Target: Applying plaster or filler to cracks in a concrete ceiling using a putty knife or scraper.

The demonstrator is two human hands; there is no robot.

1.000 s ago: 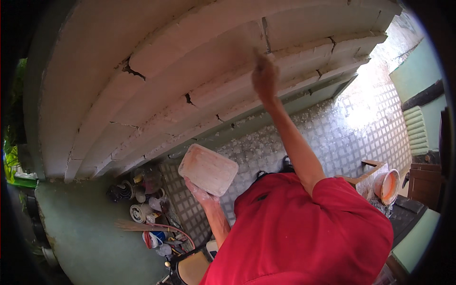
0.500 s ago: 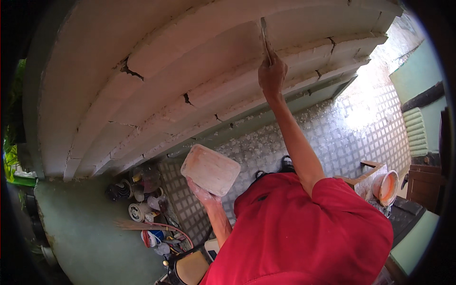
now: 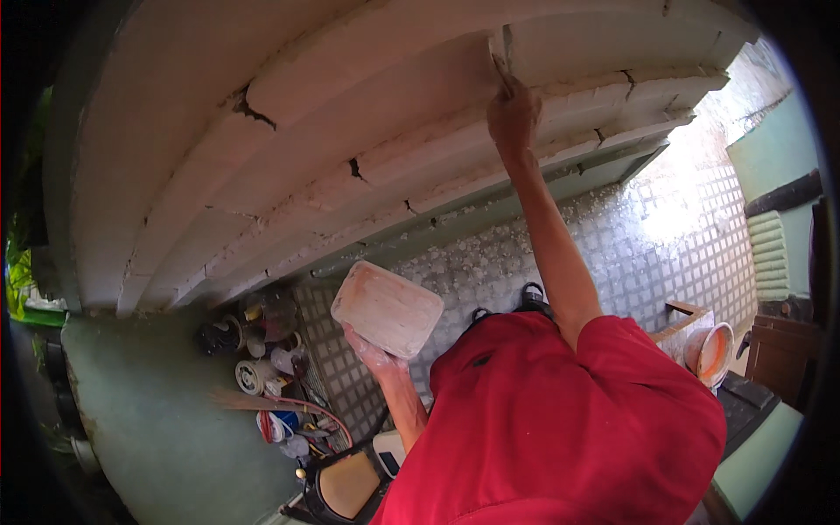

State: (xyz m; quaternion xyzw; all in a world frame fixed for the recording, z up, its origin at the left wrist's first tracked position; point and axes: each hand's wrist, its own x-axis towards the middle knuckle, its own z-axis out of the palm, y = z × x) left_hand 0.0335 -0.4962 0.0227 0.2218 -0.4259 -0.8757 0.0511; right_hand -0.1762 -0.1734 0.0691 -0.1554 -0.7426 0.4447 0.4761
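Observation:
My right hand (image 3: 514,118) is raised and closed around a putty knife (image 3: 501,63). Its thin blade lies against the pale, stepped plaster moulding (image 3: 411,83). Dark cracks and rough chipped edges run along the moulding's bands. Lower down, my left hand (image 3: 378,354) grips a flat rectangular board (image 3: 388,308) by its underside and near edge. The board has rounded corners and is smeared with whitish plaster, and pale residue coats the fingers. Part of my left hand is hidden beneath it.
Below stretches a tiled floor (image 3: 604,254) speckled with white debris. At the lower left are a chair (image 3: 346,486), a white bucket (image 3: 254,376), a hose and several containers. To the right, an orange-lined bucket (image 3: 713,350) stands by a dark bench (image 3: 748,402).
My right hand and the putty knife have shifted slightly right and down, and the blade's angle has changed. The board stays almost in place in my left hand. The view has shifted a little.

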